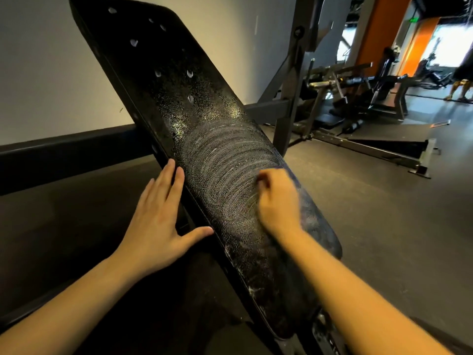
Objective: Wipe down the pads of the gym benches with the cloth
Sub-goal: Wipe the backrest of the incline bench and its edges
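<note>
A long black bench pad [179, 98] slopes up and away to the left. Its upper part carries white foam drops and fine spray. Its middle shows circular wipe streaks. My left hand [156, 221] lies flat with straight fingers against the pad's left edge, thumb on the top surface. My right hand [276, 203] is blurred and curled, pressing down on the right half of the pad beside the streaks. A thin sliver of dark bluish cloth [288, 172] shows past its knuckles; the rest of the cloth is hidden under the hand.
A grey steel upright [294, 85] of the bench frame stands just behind the pad. Farther right is another weight machine [358, 85] on dark rubber floor [384, 213]. A person's legs [458, 88] show at the far right. A pale wall with a black baseboard [64, 152] runs on the left.
</note>
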### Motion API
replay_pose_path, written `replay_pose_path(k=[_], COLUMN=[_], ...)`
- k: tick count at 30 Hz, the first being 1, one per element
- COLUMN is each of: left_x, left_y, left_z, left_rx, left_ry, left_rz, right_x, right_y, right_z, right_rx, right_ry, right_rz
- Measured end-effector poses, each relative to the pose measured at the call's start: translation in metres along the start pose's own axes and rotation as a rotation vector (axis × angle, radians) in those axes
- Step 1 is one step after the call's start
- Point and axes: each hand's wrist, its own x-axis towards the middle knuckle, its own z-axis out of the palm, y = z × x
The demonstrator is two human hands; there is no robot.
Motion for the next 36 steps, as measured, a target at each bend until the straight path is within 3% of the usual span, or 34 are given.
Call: replay_pose_path(k=[3,5,7,10,12,14,16,18,19,22,24,26,29,30,31,35,36], left_x=[0.001,0.000,-0.001,0.000,-0.002,-0.009,-0.021,-0.033,-0.036,-0.038,-0.037,-0.037,-0.043,-0.045,-0.047,-0.048,-0.049], left_y=[-0.002,0.000,0.001,0.004,0.008,0.014,0.020,0.027,0.031,0.039,0.042,0.041,0.042,0.045,0.048,0.056,0.056], left_z=[-0.003,-0.002,0.000,-0.002,-0.006,-0.007,-0.002,0.005,0.009,0.015,0.015,0.014,0.018,0.020,0.022,0.027,0.028], left_rx=[0.008,-0.006,-0.027,0.000,0.011,-0.002,-0.013,-0.030,-0.035,-0.017,-0.017,-0.023,-0.052,-0.060,-0.070,-0.098,-0.097], left_ry=[0.008,0.001,-0.002,-0.024,-0.027,-0.011,0.011,-0.003,-0.019,-0.031,-0.031,-0.027,-0.019,-0.022,-0.029,-0.023,-0.026], left_rz=[0.001,0.000,-0.017,-0.025,-0.045,-0.062,-0.069,-0.076,-0.077,-0.090,-0.101,-0.112,-0.111,-0.107,-0.105,-0.133,-0.133], right_x=[-0.076,-0.102,-0.097,-0.047,-0.033,-0.053,-0.102,-0.124,-0.122,-0.089,-0.065,-0.068,-0.130,-0.142,-0.143,-0.093,-0.086], right_y=[-0.021,0.017,0.060,0.078,0.041,-0.007,-0.022,0.011,0.036,0.099,0.093,0.056,0.028,0.041,0.063,0.132,0.126], right_z=[-0.007,-0.031,-0.050,-0.048,-0.026,-0.006,-0.008,-0.029,-0.041,-0.063,-0.056,-0.036,-0.030,-0.039,-0.049,-0.075,-0.070], right_rx=[0.101,0.059,-0.050,-0.125,-0.067,0.063,0.082,0.027,-0.022,-0.124,-0.167,-0.083,0.001,-0.024,-0.056,-0.157,-0.180], right_ry=[-0.258,-0.310,-0.214,-0.004,0.039,0.007,-0.225,-0.312,-0.265,-0.060,-0.018,0.000,-0.271,-0.320,-0.288,-0.034,-0.009], right_rz=[-0.478,-0.516,-0.316,0.236,0.299,0.042,-0.336,-0.453,-0.353,0.182,0.337,0.218,-0.276,-0.353,-0.326,0.327,0.374])
